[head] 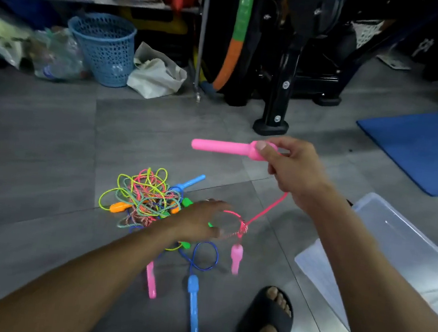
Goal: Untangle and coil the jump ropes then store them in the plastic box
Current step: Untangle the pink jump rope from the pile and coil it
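Pinching pink handle (223, 147) level, tip pointing left: right hand (293, 167); left hand (199, 220) blurred.

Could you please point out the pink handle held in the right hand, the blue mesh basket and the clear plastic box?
pink handle (220, 147), head view, middle of its shaft.
blue mesh basket (107, 51), head view, front wall.
clear plastic box (398, 234), head view, near wall.

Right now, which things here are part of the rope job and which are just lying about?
Job: pink handle in right hand; rope tangle under left hand; plastic box.
Lying about: blue basket; blue mat; white bag.
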Demonstrator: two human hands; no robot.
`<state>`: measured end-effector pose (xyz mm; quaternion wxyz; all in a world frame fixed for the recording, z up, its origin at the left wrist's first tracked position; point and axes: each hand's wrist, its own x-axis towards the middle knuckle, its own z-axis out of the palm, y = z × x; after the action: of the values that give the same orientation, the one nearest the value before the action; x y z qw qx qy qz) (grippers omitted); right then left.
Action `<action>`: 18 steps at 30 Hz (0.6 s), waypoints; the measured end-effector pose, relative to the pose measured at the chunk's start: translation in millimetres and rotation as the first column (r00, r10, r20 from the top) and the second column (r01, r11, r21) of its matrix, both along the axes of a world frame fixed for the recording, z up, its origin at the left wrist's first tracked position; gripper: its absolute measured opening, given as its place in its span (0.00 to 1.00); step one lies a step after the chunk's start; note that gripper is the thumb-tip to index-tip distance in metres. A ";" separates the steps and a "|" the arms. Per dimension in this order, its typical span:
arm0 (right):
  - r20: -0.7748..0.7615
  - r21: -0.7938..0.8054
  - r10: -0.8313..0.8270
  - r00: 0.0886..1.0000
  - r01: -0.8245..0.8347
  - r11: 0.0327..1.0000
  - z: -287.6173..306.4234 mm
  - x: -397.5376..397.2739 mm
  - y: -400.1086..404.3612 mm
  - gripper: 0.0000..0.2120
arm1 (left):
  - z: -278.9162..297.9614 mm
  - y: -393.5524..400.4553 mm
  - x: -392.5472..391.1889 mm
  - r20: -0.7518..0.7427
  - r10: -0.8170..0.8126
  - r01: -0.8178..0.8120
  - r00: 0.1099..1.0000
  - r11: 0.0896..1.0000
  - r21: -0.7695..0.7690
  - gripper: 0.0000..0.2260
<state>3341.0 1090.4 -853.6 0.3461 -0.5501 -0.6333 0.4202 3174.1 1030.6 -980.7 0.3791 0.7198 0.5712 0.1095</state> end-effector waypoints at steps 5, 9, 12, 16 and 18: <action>-0.157 -0.080 -0.087 0.984 0.075 0.994 4.2 12.6 4.2 0.10 | -32.8 32.0 39.8 -0.217 -0.087 0.099 0.972 0.994 0.046 0.25; -0.080 -0.040 -0.137 0.987 0.134 0.990 -2.9 30.4 8.3 0.09 | -37.4 40.6 44.0 -0.212 -0.059 0.065 0.975 0.998 0.022 0.07; 0.173 0.114 -0.176 0.969 0.158 0.981 -16.3 45.3 14.2 0.09 | -23.8 41.6 32.2 -0.082 0.047 -0.046 0.996 0.999 0.020 0.09; 0.315 0.164 -0.174 0.933 0.126 0.978 -29.2 49.3 17.4 0.09 | 6.0 31.1 -6.8 -0.036 0.045 -0.046 0.998 0.998 -0.034 0.07; 0.372 0.196 -0.151 0.916 0.082 0.977 -30.4 41.2 16.7 0.09 | 16.6 21.7 -31.0 0.043 0.096 -0.091 0.994 0.990 -0.104 0.05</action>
<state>3382.2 1107.1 -884.0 0.2867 -0.6258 -0.6896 0.2248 3143.2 1052.3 -964.1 0.4234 0.6691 0.5999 0.1150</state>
